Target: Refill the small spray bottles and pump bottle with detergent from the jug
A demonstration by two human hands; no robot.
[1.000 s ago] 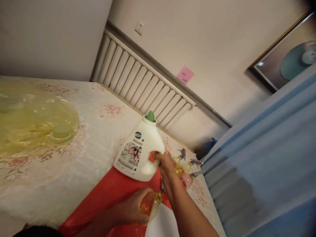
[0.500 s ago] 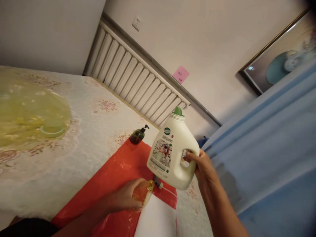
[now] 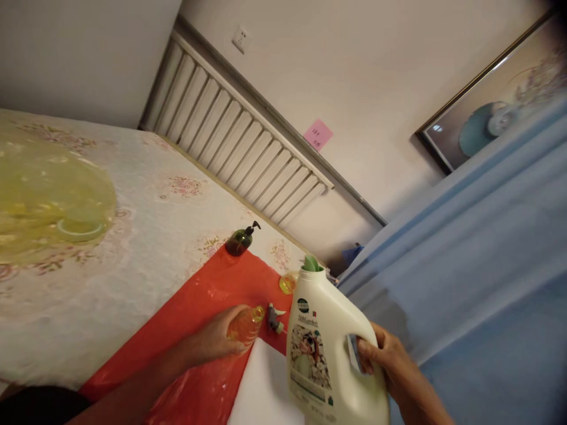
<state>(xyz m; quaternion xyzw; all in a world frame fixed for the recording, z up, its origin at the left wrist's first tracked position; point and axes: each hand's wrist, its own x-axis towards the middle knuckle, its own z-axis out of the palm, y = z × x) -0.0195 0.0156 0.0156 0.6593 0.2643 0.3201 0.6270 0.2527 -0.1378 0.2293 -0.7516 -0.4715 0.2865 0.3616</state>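
My right hand (image 3: 390, 360) is closed round the handle of a large cream detergent jug (image 3: 339, 339). The jug is upright, its cap off, with a green spout showing in its neck. My left hand (image 3: 217, 333) grips a small clear bottle (image 3: 245, 327) that is uncapped and tilted, its open mouth pointing up and right. Just beyond that mouth, a grey trigger spray head (image 3: 274, 319) lies on the red sheet (image 3: 195, 313). Behind the jug, a yellow see-through object (image 3: 287, 283) is partly hidden.
A dark green pump bottle (image 3: 239, 241) stands at the sheet's far corner. A large yellow translucent container (image 3: 53, 195) sits at left on the flowered tablecloth (image 3: 150, 236). White paper (image 3: 261, 383) lies in front. A radiator (image 3: 234, 124) lines the wall; a blue curtain (image 3: 487, 254) hangs at right.
The jug has come down and nearer in my right hand, uncovering the spray head and part of the yellow object. My left hand still holds the small bottle, slightly shifted left.
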